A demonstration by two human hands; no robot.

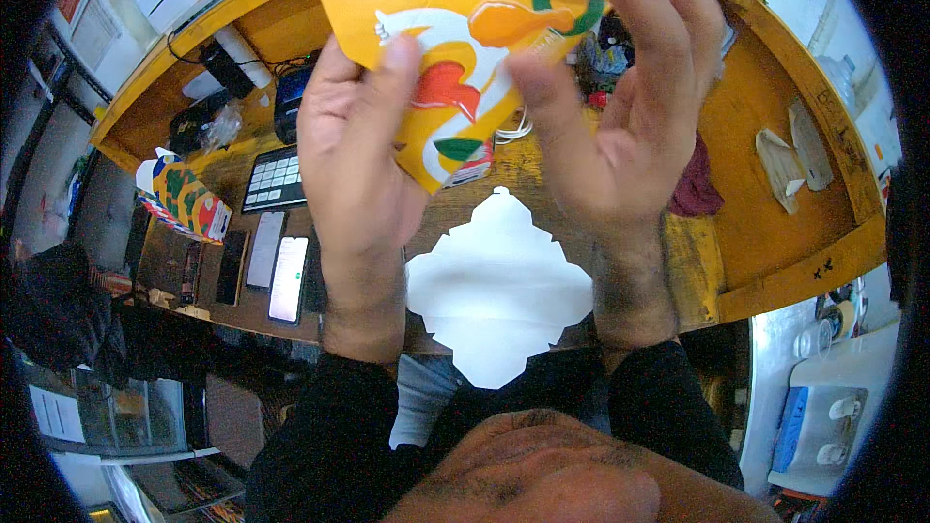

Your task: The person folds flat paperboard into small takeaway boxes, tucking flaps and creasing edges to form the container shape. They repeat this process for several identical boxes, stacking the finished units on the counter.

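Observation:
A yellow food carton [441, 68], printed with orange, red, white and green food pictures, is held up above the table in front of me. My left hand [363, 136] grips its left and lower side, thumb pressed on the printed face. My right hand [620, 87] is at its right side, thumb against the edge and a fingertip over the upper right corner; the other fingers are raised and slightly blurred. Below, between my forearms, a white carton blank [499, 286] with notched edges lies flat at the table's near edge. The held carton's back is hidden.
A similar printed carton [184, 199] stands on the left of the wooden table [697, 271]. Near it lie a tablet [274, 179], a lit phone [288, 279] and other dark phones. Dark red cloth [697, 184] sits right of my right hand. The table has a raised yellow rim [809, 266].

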